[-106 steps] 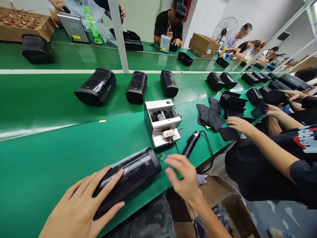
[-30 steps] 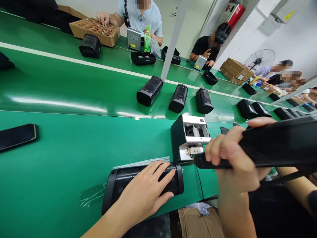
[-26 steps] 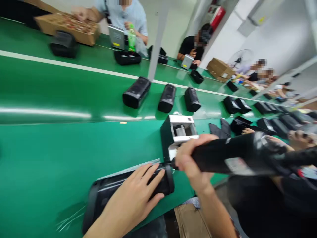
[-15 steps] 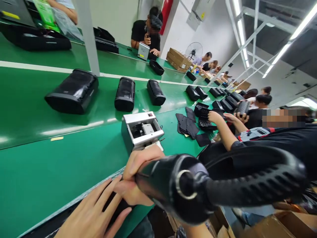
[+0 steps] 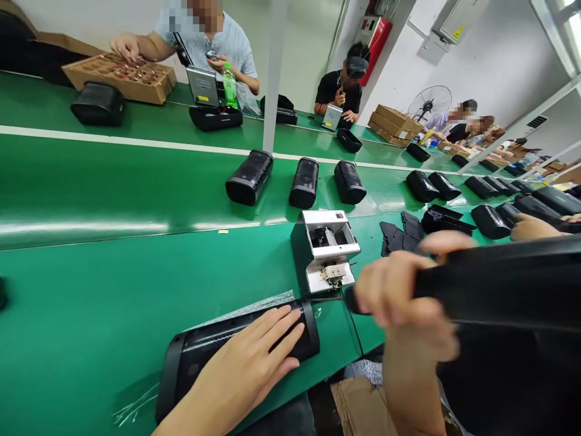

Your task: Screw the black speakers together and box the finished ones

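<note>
A long black speaker (image 5: pixel 200 354) lies on its side on the green bench near the front edge. My left hand (image 5: pixel 247 369) rests flat on top of it, fingers stretched out. My right hand (image 5: pixel 399 297) is wrapped round a black electric screwdriver (image 5: pixel 499 281), held level, with its tip pointing left toward the speaker's right end. Just behind the tip stands a white screw feeder box (image 5: pixel 324 245).
Several black speakers (image 5: pixel 304 181) lie on the green conveyor belt (image 5: pixel 91 188) behind. Black flat parts (image 5: pixel 402 233) are piled to the right. Other people sit across the line with a cardboard tray (image 5: pixel 120 75) and a green bottle (image 5: pixel 229 85). A cardboard box (image 5: pixel 358 409) sits below.
My head has swung back left and down. The screwdriver, which filled the view end-on, now lies level again at the speaker's right end. My left hand stays on the speaker.
</note>
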`<state>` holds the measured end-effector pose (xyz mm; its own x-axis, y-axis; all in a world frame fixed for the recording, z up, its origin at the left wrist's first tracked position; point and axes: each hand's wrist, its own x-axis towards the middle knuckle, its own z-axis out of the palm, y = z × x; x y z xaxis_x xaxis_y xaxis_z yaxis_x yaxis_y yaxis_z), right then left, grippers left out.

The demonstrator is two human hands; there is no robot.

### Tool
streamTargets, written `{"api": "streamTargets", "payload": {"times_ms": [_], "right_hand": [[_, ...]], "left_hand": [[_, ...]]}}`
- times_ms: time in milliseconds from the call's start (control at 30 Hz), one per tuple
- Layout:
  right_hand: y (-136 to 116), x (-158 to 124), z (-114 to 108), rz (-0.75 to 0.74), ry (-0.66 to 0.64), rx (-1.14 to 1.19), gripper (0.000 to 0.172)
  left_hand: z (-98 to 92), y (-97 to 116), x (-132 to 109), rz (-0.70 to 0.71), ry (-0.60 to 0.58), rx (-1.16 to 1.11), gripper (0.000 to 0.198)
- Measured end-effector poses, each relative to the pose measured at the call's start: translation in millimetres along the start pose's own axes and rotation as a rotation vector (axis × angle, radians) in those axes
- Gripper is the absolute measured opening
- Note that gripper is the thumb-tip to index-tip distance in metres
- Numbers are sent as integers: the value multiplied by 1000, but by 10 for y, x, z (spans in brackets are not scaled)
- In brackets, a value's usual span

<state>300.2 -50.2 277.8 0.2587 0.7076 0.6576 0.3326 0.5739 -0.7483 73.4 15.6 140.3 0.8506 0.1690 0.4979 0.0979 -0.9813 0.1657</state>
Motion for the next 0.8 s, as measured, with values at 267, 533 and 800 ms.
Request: {"api": "streamTargets", "payload": {"times_ms": [267, 533, 800], "right_hand": [[269, 233, -242, 3, 238, 53, 28], [226, 35, -155, 191, 201, -5, 31], [101, 146, 370, 226, 97, 109, 46]], "left_hand": [[-33, 86, -26, 31, 48, 38, 34], [-271, 63, -321, -55, 39, 84, 36], [-267, 153, -328, -113, 18, 37, 37]]}}
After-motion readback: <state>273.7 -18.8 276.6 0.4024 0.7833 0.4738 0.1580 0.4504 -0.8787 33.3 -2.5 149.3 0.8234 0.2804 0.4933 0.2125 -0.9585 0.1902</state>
